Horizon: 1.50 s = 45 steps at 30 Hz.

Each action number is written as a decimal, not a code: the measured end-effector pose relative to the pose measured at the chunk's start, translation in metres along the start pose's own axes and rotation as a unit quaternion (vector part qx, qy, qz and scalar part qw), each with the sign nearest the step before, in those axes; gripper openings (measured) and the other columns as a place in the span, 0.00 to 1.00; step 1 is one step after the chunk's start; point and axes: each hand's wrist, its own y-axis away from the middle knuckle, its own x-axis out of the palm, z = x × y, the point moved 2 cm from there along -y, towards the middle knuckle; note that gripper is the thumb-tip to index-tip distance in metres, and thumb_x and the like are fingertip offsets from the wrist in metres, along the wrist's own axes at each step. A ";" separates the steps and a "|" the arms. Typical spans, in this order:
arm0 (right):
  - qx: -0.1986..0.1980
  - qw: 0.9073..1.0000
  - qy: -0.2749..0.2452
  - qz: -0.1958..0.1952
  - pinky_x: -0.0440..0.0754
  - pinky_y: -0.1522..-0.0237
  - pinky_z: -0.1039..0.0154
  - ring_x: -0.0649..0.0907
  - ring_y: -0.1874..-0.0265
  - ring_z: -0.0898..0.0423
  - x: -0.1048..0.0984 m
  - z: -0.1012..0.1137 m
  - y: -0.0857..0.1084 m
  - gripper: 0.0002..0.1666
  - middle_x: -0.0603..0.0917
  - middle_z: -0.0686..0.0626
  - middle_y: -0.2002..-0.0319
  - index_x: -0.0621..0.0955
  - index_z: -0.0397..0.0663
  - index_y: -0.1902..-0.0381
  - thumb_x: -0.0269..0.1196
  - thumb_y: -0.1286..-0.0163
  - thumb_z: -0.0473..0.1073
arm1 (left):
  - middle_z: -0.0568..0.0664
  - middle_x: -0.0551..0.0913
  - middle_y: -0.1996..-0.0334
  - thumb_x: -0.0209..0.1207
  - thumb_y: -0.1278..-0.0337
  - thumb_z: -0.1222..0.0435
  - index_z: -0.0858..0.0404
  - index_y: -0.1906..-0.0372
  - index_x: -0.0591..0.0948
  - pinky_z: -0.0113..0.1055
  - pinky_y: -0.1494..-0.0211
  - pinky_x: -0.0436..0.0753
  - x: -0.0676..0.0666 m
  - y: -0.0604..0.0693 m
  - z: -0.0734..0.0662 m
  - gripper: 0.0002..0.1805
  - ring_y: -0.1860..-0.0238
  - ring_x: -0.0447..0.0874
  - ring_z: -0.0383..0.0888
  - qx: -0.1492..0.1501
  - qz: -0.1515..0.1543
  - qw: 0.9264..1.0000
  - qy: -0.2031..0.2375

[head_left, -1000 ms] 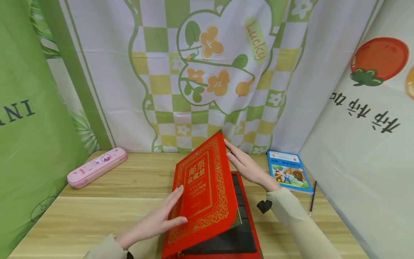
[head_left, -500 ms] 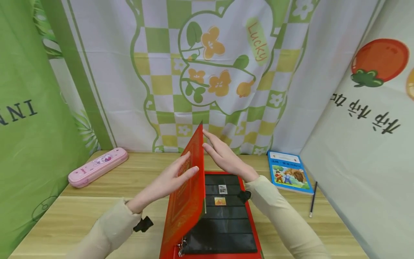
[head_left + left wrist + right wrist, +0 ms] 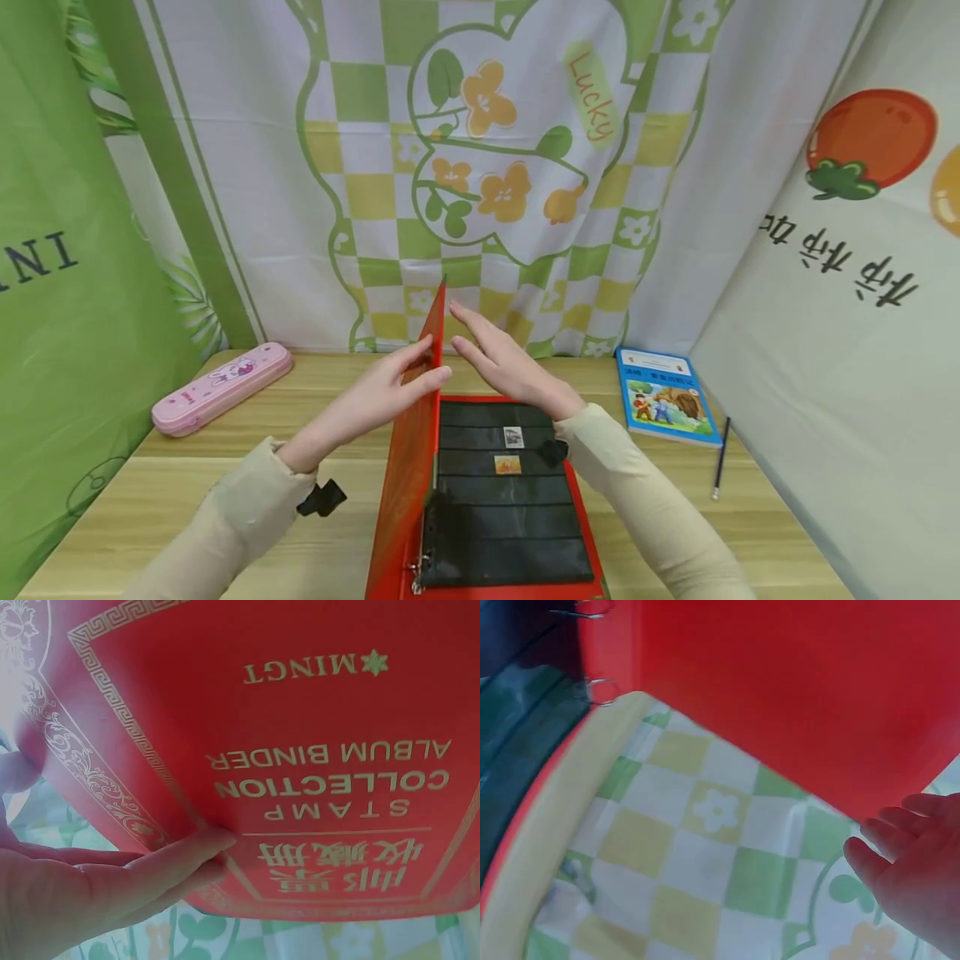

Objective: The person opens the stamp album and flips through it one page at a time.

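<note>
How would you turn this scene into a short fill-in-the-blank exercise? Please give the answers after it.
The album cover reads: STAMP ____ ALBUM BINDER.
The number of stamps showing on the black page is ____.
The hand on the cover's printed side is the ____ one.
The pencil case is coloured ____.
Answers: COLLECTION; two; left; pink.

head: forward-down, farther | wrist views: close, opposite faces | shared: red cover [image 3: 315, 712]
</note>
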 end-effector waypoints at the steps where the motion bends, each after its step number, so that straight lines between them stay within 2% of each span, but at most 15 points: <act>1: 0.003 1.000 0.000 0.004 0.57 0.22 0.47 0.56 0.21 0.52 0.001 -0.003 0.003 0.36 0.54 0.50 0.20 0.52 0.54 0.20 0.43 0.19 0.58 | 0.58 0.60 0.23 0.53 0.31 0.45 0.61 0.21 0.53 0.54 0.29 0.72 -0.003 0.002 0.001 0.43 0.28 0.68 0.57 0.002 -0.003 1.000 -0.001; 7: 0.059 0.998 0.006 0.025 0.57 0.23 0.44 0.55 0.20 0.50 0.011 -0.037 0.035 0.36 0.52 0.50 0.20 0.51 0.57 0.20 0.43 0.19 0.58 | 0.65 0.68 0.29 0.50 0.26 0.53 0.65 0.23 0.56 0.49 0.37 0.80 -0.020 0.018 0.007 0.36 0.36 0.78 0.59 0.022 -0.030 0.999 0.025; 10: 0.079 0.996 0.024 0.033 0.57 0.23 0.44 0.56 0.21 0.48 0.020 -0.060 0.057 0.37 0.53 0.48 0.20 0.51 0.53 0.20 0.44 0.20 0.59 | 0.66 0.68 0.29 0.50 0.25 0.54 0.66 0.23 0.57 0.49 0.37 0.80 -0.031 0.029 0.010 0.35 0.35 0.77 0.60 0.014 -0.040 0.998 0.039; 12: 0.094 0.994 0.038 0.043 0.57 0.23 0.43 0.55 0.20 0.47 0.026 -0.075 0.073 0.40 0.53 0.47 0.20 0.50 0.52 0.20 0.44 0.21 0.61 | 0.65 0.69 0.29 0.51 0.26 0.54 0.66 0.23 0.59 0.48 0.39 0.82 -0.040 0.038 0.013 0.35 0.37 0.78 0.61 0.007 -0.053 0.998 0.034; 15: 0.108 0.990 0.075 0.057 0.58 0.24 0.43 0.56 0.21 0.45 0.034 -0.094 0.095 0.41 0.52 0.45 0.20 0.51 0.49 0.20 0.46 0.21 0.61 | 0.62 0.70 0.29 0.52 0.27 0.53 0.63 0.25 0.62 0.41 0.43 0.84 -0.055 0.050 0.019 0.33 0.38 0.80 0.56 0.002 -0.071 0.997 0.019; 17: 0.110 0.986 0.103 0.069 0.59 0.25 0.41 0.57 0.21 0.43 0.039 -0.105 0.109 0.42 0.52 0.42 0.20 0.51 0.47 0.20 0.47 0.22 0.61 | 0.61 0.73 0.33 0.53 0.27 0.53 0.62 0.25 0.65 0.35 0.47 0.86 -0.064 0.059 0.026 0.32 0.41 0.82 0.49 0.004 -0.082 0.997 0.011; 21: 0.109 0.979 0.147 0.087 0.61 0.27 0.38 0.59 0.23 0.36 0.045 -0.122 0.133 0.42 0.55 0.36 0.22 0.55 0.39 0.22 0.50 0.22 0.59 | 0.56 0.72 0.36 0.52 0.26 0.54 0.60 0.25 0.65 0.27 0.50 0.84 -0.083 0.076 0.046 0.30 0.45 0.79 0.29 0.001 -0.093 0.995 0.024; 22: 0.112 0.977 0.153 0.092 0.61 0.27 0.38 0.59 0.24 0.35 0.046 -0.125 0.138 0.43 0.55 0.35 0.22 0.56 0.39 0.23 0.50 0.23 0.59 | 0.55 0.70 0.34 0.51 0.26 0.55 0.60 0.25 0.64 0.26 0.50 0.83 -0.087 0.081 0.051 0.30 0.45 0.77 0.24 -0.003 -0.094 0.995 0.030; 25: 0.131 0.971 0.165 0.112 0.61 0.26 0.38 0.58 0.23 0.35 0.047 -0.133 0.151 0.44 0.54 0.36 0.22 0.56 0.40 0.22 0.51 0.23 0.60 | 0.43 0.63 0.25 0.50 0.25 0.55 0.57 0.24 0.62 0.23 0.54 0.79 -0.101 0.094 0.069 0.30 0.44 0.72 0.16 -0.019 -0.092 0.995 0.042; 28: 0.144 0.966 0.167 0.132 0.61 0.26 0.39 0.57 0.23 0.36 0.048 -0.139 0.160 0.45 0.52 0.37 0.21 0.55 0.42 0.22 0.51 0.24 0.62 | 0.34 0.58 0.22 0.49 0.24 0.59 0.56 0.22 0.57 0.25 0.61 0.76 -0.114 0.106 0.086 0.31 0.42 0.71 0.15 -0.015 -0.068 0.995 0.069; 31: 0.146 0.964 0.166 0.150 0.61 0.26 0.39 0.57 0.22 0.38 0.049 -0.142 0.165 0.46 0.52 0.38 0.21 0.55 0.42 0.22 0.51 0.25 0.64 | 0.25 0.62 0.26 0.47 0.23 0.65 0.58 0.21 0.54 0.27 0.59 0.80 -0.127 0.115 0.104 0.31 0.41 0.74 0.18 -0.013 -0.033 0.992 0.117; 35: 0.142 0.961 0.169 0.164 0.63 0.27 0.40 0.58 0.22 0.38 0.049 -0.143 0.169 0.47 0.52 0.38 0.21 0.55 0.40 0.22 0.51 0.25 0.64 | 0.16 0.68 0.35 0.46 0.24 0.66 0.65 0.21 0.52 0.26 0.52 0.83 -0.141 0.126 0.131 0.32 0.43 0.77 0.19 -0.053 -0.012 0.988 0.143; 39: 0.153 0.958 0.170 0.175 0.63 0.27 0.41 0.57 0.22 0.39 0.049 -0.143 0.170 0.48 0.51 0.39 0.20 0.56 0.40 0.22 0.51 0.26 0.66 | 0.13 0.69 0.43 0.48 0.25 0.66 0.74 0.23 0.49 0.21 0.49 0.81 -0.151 0.133 0.156 0.35 0.46 0.75 0.15 -0.086 -0.011 0.989 0.123; 43: 0.177 0.952 0.165 0.186 0.63 0.26 0.43 0.57 0.21 0.43 0.047 -0.143 0.169 0.49 0.50 0.43 0.19 0.54 0.44 0.21 0.50 0.27 0.69 | 0.11 0.69 0.46 0.50 0.26 0.68 0.82 0.26 0.48 0.20 0.50 0.82 -0.156 0.138 0.178 0.35 0.48 0.76 0.15 -0.092 -0.006 0.990 0.109; 45: 0.185 0.950 0.164 0.192 0.63 0.26 0.43 0.57 0.21 0.43 0.046 -0.142 0.168 0.50 0.49 0.44 0.19 0.54 0.45 0.21 0.50 0.28 0.69 | 0.11 0.71 0.47 0.49 0.27 0.71 0.85 0.28 0.49 0.21 0.51 0.82 -0.158 0.141 0.191 0.34 0.49 0.78 0.17 -0.088 0.002 0.989 0.122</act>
